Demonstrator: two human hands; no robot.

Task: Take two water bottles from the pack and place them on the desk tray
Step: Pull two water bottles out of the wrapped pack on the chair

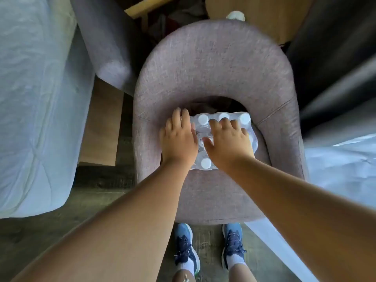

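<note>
- At the bottom middle of the frame I see two blue shoes with white socks, standing on a dark wooden floor.
- Two bare arms reach up from the bottom corners toward the middle of the frame.
- Just above the shoes sits a round chair with soft purple-gray cloth. Its curved back wraps around the seat.
- The pack of water bottles sits on the chair seat, in the middle of the frame. It is wrapped in clear plastic, and I can see white caps on top.
- My left hand lies flat on the left side of the pack, fingers spread and stretched out. It is open and has not closed around anything.
- My right hand lies on top of the pack, just beside the left hand. Its fingers are spread and bent a little over the caps. It touches the wrap but I cannot tell if it grips a bottle.
- On the left side of the frame is a bed with a light blue cover.
- On the right edge is more light blue cloth.
- At the top of the frame, behind the chair, is a brown wooden thing. It is blurry.
</note>
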